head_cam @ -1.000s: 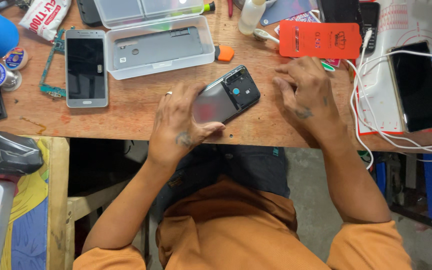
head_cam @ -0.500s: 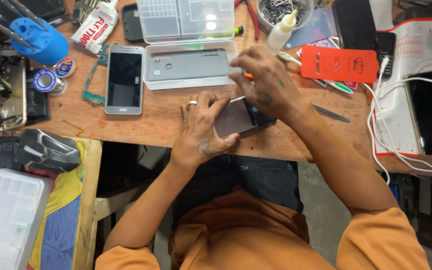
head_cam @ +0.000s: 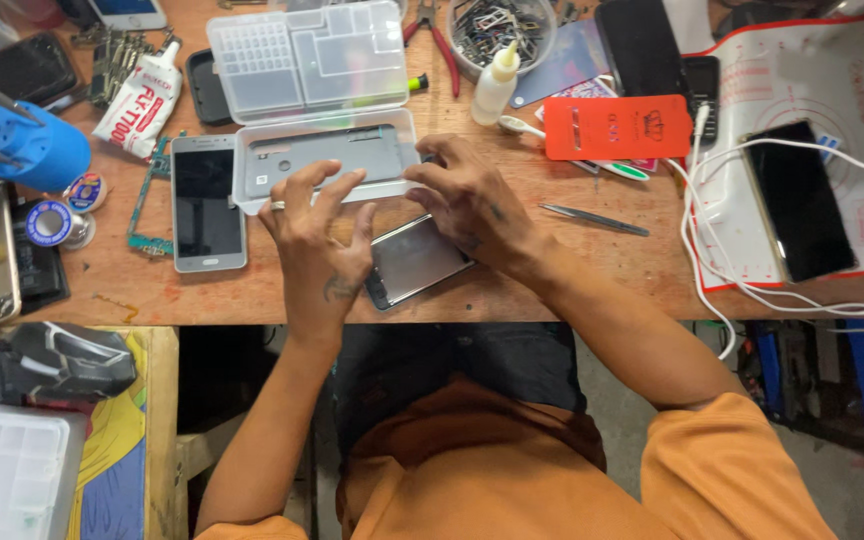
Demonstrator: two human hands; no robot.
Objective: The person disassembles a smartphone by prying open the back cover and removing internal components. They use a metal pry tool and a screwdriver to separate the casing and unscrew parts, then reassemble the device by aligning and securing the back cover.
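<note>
With the left hand [head_cam: 317, 250] spread loose and the right hand [head_cam: 467, 205] only resting on it, the phone [head_cam: 414, 262] overhanging the counter [head_cam: 592, 270] edge could slip off.

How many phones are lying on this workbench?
At least 5: silver phone left of the tray, one under the hands, a black one on the white mat, two dark ones by the orange card. Others may be hidden.
</note>
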